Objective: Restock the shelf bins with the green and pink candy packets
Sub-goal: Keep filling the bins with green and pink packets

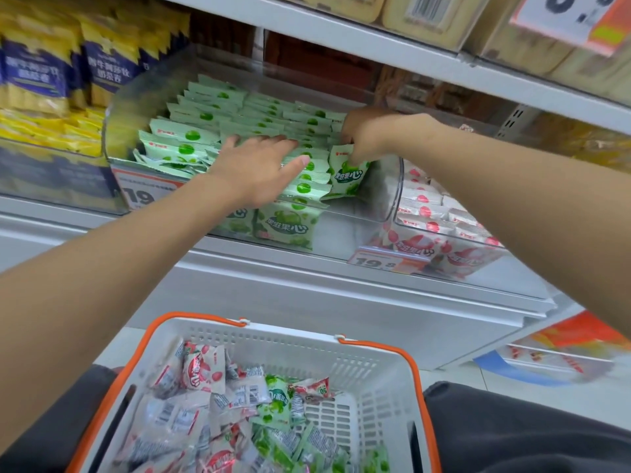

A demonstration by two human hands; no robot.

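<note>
- Head view: left hand (pixel 256 169) lies flat with fingers spread and straight, palm down on top of the rows of green packets (pixel 205 114); it grips nothing.
- Right hand (pixel 367 136) is curled, fingertips pinching the top edge of a single green packet (pixel 346 177).
- That packet stands upright, slightly tilted, at the right end of the front rows, just beside the left hand's thumb.
- Green packets sit in a clear bin (pixel 114 131) on the middle shelf, packed in upright rows from front to back. A bare gap shows at the bin's front right corner, next to the pinched packet.
- Pink packets (pixel 426 213) fill the neighbouring clear bin (pixel 478 249), touching the green bin's right side.
- Price tags: one (pixel 143 191) on the front of the green bin, one (pixel 384 259) on the front of the pink bin.
- Yellow and blue bags (pixel 41 73) stand in the bin left of the green one.
- Below, near the person's lap, a white basket (pixel 273 332) with orange handles (pixel 386 349) holds a loose mix of pink and green packets (pixel 218 404), heaped toward its left side.
</note>
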